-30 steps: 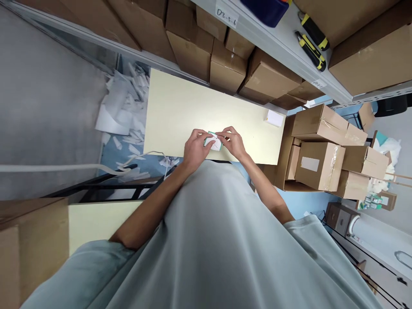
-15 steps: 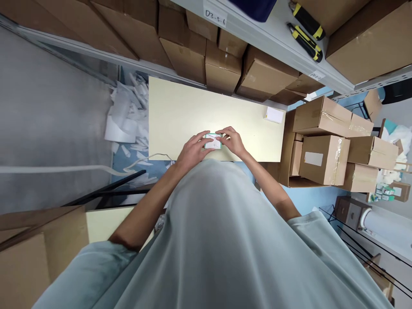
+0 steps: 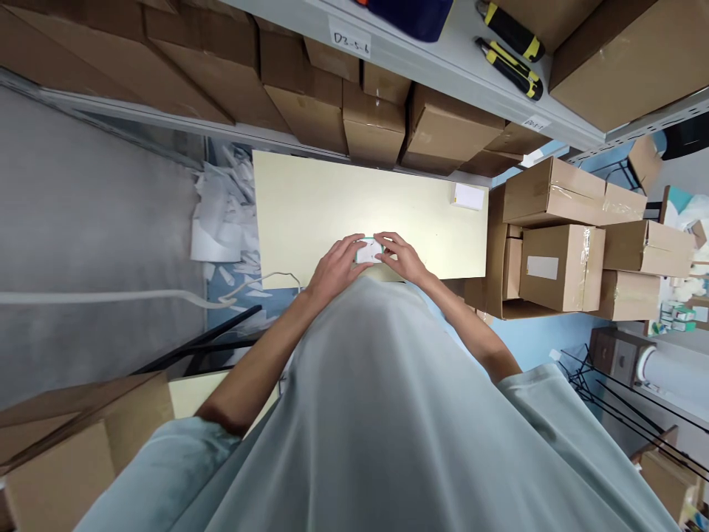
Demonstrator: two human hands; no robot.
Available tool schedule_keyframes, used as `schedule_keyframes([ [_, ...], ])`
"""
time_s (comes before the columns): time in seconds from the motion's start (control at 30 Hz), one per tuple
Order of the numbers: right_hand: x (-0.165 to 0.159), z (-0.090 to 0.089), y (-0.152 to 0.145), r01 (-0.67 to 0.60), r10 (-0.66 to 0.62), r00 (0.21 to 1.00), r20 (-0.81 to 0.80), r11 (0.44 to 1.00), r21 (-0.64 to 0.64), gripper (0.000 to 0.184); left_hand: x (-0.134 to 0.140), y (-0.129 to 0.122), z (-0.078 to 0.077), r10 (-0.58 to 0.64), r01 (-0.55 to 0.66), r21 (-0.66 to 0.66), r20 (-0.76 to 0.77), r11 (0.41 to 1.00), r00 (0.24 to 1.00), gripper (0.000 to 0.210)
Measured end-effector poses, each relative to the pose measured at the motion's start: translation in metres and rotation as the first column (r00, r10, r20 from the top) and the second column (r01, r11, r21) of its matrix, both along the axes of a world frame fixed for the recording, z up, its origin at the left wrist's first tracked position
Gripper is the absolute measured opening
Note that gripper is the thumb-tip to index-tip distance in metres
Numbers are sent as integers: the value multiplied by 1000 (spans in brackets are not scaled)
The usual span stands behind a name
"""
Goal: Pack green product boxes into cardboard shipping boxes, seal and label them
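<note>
A small white box with green edges [image 3: 368, 250] is held between my two hands, close to the front edge of the pale yellow tabletop [image 3: 310, 199]. Dark marks show on its white upper face. My left hand [image 3: 337, 267] grips its left end, thumb at the near side and fingers at the far side. On the right end, my right hand [image 3: 403, 258] has its fingers and thumb closed on the box. Whether the box touches the tabletop, I cannot tell. A white carton [image 3: 468, 196] lies at the table's far right corner.
Cardboard boxes [image 3: 374, 122] line the shelf behind the table. Two yellow-black utility knives [image 3: 509, 68] lie on the upper shelf [image 3: 410, 63]. More cartons [image 3: 559, 266] are stacked at the right. White paper scraps [image 3: 221, 207] and a white cable [image 3: 138, 295] are at the left.
The camera view has shifted slightly. The fingers of both hands have moved outward from the middle of the white box to its ends; the box stays held.
</note>
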State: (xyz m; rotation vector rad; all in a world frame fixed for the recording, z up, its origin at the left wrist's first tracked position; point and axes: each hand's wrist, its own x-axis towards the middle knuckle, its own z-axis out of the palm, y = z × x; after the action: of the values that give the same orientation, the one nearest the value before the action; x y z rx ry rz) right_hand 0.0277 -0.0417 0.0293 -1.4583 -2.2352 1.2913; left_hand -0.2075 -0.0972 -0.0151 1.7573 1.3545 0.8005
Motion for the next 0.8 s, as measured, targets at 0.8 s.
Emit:
schedule_keyframes([
  [0.8, 4, -12, -19, 536, -604, 783, -151, 777, -330, 42, 2, 5, -22, 248, -118, -345, 363, 931, 898, 51],
])
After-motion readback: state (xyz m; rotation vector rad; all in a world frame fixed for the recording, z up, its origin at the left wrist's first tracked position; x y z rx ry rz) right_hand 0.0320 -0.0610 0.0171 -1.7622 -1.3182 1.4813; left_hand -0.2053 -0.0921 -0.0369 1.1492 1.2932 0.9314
